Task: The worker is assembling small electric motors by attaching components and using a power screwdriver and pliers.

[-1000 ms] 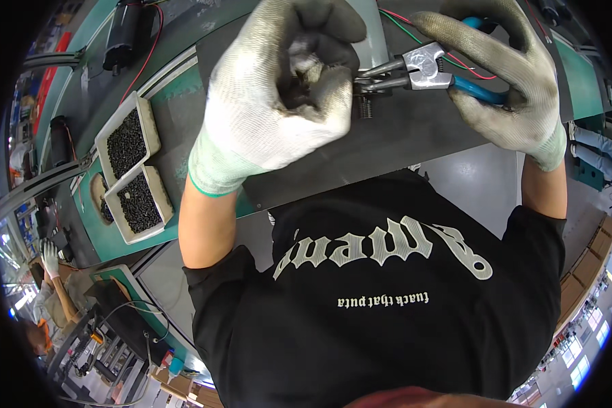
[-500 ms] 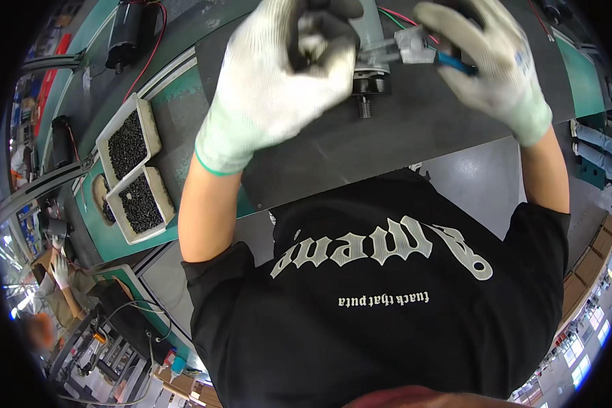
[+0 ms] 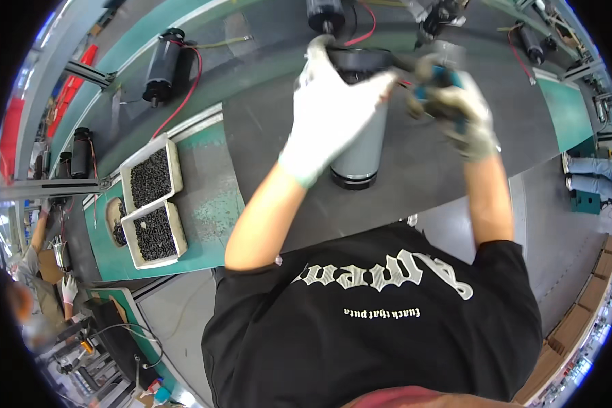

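Observation:
A grey cylindrical motor (image 3: 358,162) with black end caps sits on the dark bench mat in front of me. My left hand (image 3: 333,109), in a white glove, is wrapped round its upper part, just below the black end cap (image 3: 360,60). Beside it on the right, my gloved right hand (image 3: 455,109) is closed round a blue-handled tool (image 3: 442,85). Motion blurs that tool, so its exact kind does not show. Part of a red wire (image 3: 406,83) shows between the motor and my right hand.
Two white trays (image 3: 177,166) of small black parts stand on the green bench at left, beside a smaller round container (image 3: 112,221). Other black motors (image 3: 163,68) with wires lie farther back. A metal frame (image 3: 47,189) runs along the left. Another person's gloved hand (image 3: 69,289) shows at lower left.
The motor has been turned: its threaded shaft pointed towards me before, and now a black end cap is at the top. My left hand has shifted right and lower, the right hand slightly lower.

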The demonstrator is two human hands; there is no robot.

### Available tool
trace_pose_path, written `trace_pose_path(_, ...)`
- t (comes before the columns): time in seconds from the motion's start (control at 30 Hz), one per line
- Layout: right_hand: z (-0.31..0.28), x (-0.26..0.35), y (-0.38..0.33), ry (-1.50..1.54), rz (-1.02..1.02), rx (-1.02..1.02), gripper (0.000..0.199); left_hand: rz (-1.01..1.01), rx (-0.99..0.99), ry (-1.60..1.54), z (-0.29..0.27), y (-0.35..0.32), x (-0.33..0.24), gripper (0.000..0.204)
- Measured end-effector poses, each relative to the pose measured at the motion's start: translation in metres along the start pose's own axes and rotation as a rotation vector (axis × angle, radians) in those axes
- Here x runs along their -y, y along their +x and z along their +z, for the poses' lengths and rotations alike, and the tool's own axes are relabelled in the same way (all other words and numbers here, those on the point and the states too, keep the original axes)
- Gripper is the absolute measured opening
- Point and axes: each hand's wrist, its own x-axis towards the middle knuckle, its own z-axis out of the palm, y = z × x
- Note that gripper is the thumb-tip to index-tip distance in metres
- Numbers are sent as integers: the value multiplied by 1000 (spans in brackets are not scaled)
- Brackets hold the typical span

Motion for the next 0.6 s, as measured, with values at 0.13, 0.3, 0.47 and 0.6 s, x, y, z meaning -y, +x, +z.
trace_pose_path(0.13,51,98,-47,-945,-203,75,51,500,-104,-156,-23,-58,-14,94)
trace_pose_path(0.3,70,118,-37,-1454,-178,209,59,520,3,-509,-19,-72,-6,93)
trace_pose_path(0.47,120,123,-48,-1670,-97,74,58,791,-74,-349,-23,-65,0,77)
trace_pose_path(0.6,120,130,-46,-1680,-31,124,50,851,-41,-162,-23,-72,-6,85)
